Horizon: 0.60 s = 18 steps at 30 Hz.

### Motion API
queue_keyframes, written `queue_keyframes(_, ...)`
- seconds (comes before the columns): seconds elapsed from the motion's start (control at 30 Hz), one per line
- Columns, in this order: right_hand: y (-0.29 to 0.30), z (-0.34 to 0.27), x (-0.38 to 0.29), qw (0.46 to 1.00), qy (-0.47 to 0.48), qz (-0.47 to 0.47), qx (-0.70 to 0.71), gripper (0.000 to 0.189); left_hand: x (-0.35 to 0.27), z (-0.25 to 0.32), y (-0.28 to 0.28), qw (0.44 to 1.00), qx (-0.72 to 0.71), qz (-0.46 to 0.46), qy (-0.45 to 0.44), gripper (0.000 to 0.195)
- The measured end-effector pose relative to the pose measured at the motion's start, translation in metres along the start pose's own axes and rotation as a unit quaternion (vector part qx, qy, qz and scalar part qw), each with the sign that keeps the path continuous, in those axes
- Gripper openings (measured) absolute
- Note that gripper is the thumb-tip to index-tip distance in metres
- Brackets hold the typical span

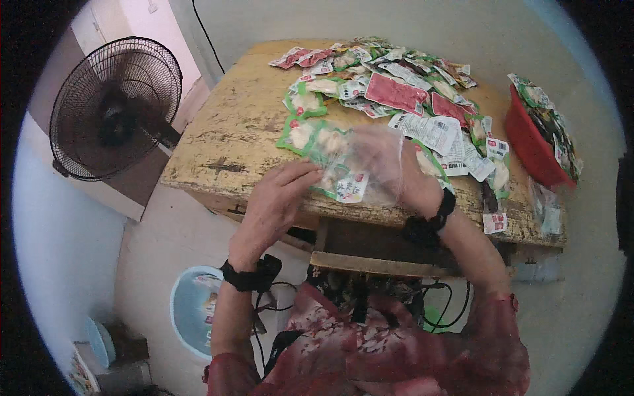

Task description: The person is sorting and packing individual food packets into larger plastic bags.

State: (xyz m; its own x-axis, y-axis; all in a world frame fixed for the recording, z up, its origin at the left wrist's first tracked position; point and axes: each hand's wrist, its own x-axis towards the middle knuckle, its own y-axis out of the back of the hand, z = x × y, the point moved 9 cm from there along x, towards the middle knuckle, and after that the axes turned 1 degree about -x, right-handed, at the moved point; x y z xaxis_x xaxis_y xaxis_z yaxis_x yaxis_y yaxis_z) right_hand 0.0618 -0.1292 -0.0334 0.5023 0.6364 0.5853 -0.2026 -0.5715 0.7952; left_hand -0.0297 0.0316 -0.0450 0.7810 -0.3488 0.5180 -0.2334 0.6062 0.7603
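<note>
A clear plastic bag lies near the front edge of the worn yellow wooden table. My right hand reaches into it through the mouth, blurred behind the film, and its grip is unclear. At the bag's left side, the fingers of my left hand pinch the film. Green-edged food packets with pale contents show in and under the bag; a white printed label shows near its lower edge. Just left of these sits another green-edged packet.
Sealed food packets, some red, are heaped across the table's back and right. A red plastic basin of packets stands at the right. Below the front edge is an open drawer. A fan and a blue basin are at left.
</note>
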Motion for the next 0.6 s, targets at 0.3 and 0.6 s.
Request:
queue_keyframes(0.3,0.003,-0.018,-0.011,0.992,0.074,-0.064,0.074,0.041,-0.009,0.028,0.008,0.994,0.099,0.041,-0.003,0.048)
queue_keyframes(0.6,0.001,-0.012,-0.026,0.986,0.159,-0.049,-0.009,0.046,0.026,0.019,-0.039,0.982,0.153,-0.089,0.061,0.066)
